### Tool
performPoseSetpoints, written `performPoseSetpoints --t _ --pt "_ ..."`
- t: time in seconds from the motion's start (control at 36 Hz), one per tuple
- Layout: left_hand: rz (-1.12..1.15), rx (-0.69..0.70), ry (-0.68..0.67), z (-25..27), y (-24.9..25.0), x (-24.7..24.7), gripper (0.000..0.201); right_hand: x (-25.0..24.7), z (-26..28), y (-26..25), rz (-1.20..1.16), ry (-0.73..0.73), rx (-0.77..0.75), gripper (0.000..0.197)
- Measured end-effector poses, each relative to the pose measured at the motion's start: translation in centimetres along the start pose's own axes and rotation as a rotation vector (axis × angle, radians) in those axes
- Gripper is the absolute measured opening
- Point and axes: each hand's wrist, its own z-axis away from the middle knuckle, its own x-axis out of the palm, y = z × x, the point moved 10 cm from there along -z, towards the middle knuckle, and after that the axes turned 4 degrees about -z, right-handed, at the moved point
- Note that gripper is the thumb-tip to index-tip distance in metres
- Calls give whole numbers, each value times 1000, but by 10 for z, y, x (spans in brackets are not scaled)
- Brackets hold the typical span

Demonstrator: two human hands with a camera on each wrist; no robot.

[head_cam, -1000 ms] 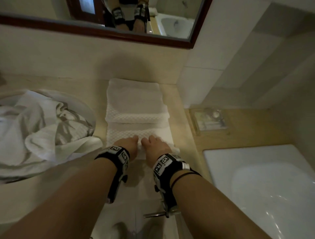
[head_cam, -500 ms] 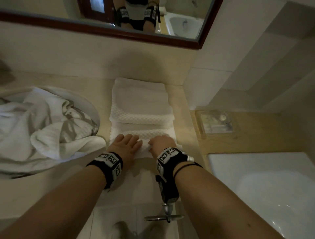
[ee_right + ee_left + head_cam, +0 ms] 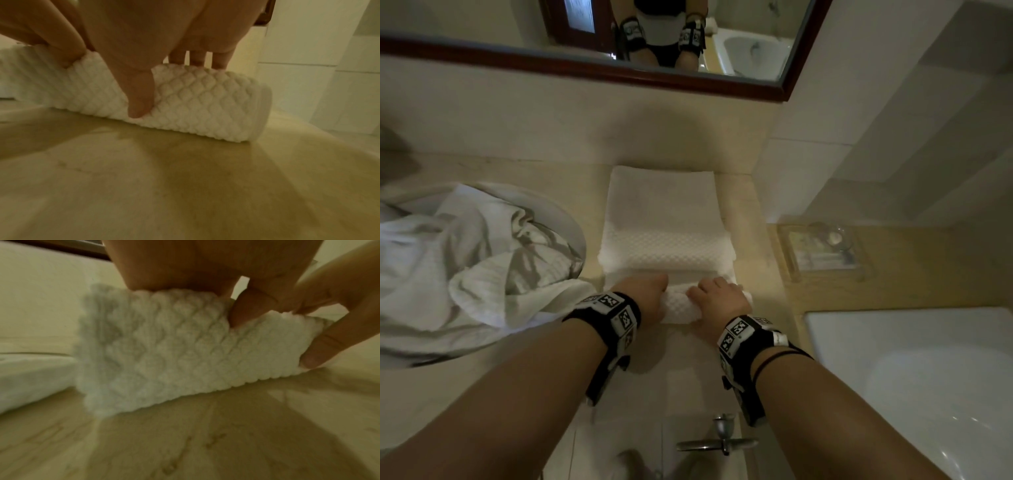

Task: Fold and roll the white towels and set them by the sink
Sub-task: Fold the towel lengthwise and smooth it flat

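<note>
A white waffle-textured towel roll [image 3: 681, 308] lies across the beige counter [image 3: 753, 219] in front of me. My left hand [image 3: 649, 296] grips its left part, fingers over the top [image 3: 180, 272] and thumb on the near side. At its right part my right hand [image 3: 719, 299] does the same, with the thumb [image 3: 139, 100] pressed into the front of the towel roll [image 3: 201, 104]. Two more rolled white towels [image 3: 666, 250] [image 3: 662, 198] lie behind it, toward the wall.
The round sink [image 3: 571, 222] at left is filled with crumpled white towels [image 3: 465, 260]. A clear soap dish [image 3: 822, 246] sits on the wooden ledge at right, above the white bathtub [image 3: 928, 377]. A mirror [image 3: 688, 41] hangs on the wall ahead.
My left hand lay flat on the towel half a second ago; now its fingers curl over the roll. Both hands have closed in on the roll, which sits tighter between them.
</note>
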Motion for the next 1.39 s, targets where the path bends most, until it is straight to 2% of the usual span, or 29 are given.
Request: performPoseSetpoints --t 0.08,0.14,0.19,0.28,0.33,0.42,0.5,0.61,0.69,0.75,0.83,0.97,1.06,1.19,1.28,1.39 --pt "-8 22 9 2 -1 5 32 0 -3 -1 -25 -72 18 52" --pt "-96 82 108 6 2 1 37 0 -5 -2 -10 -151 22 48" --pt "-257 193 182 12 10 0 50 -4 -7 -2 -19 -185 27 42" --pt "-426 253 117 20 11 11 77 -9 -6 -1 -87 -204 21 39" --pt "-467 207 71 20 5 13 81 -14 -5 -4 -105 -215 -1 41" --pt "-439 125 79 18 -2 -5 76 -36 -8 -7 -122 -142 -23 44" --pt "-449 77 154 17 -6 -46 73 -72 -16 -3 -132 -9 -6 50" --pt "-475 40 279 17 -3 -108 68 -131 -21 1 -84 213 -32 39" --pt "-513 27 324 22 2 -131 64 -149 -17 4 -77 264 -27 42" --pt "-523 25 319 27 5 -129 61 -147 -13 5 -101 240 -17 47" --pt "-538 65 257 38 10 -96 53 -120 1 -3 -99 136 -27 49" --pt "-469 131 25 62 16 -5 53 -36 26 -24 -87 -130 -50 44" --pt "-405 95 -71 67 16 13 53 -15 31 -29 -84 -228 -66 37" --pt "-378 46 -94 63 18 -26 48 -52 31 -16 -125 -216 -12 52" --pt "-378 1 -57 57 20 -66 51 -94 24 -8 -147 -125 44 40" --pt "-390 -33 39 51 25 -128 55 -158 21 1 -17 13 74 33"
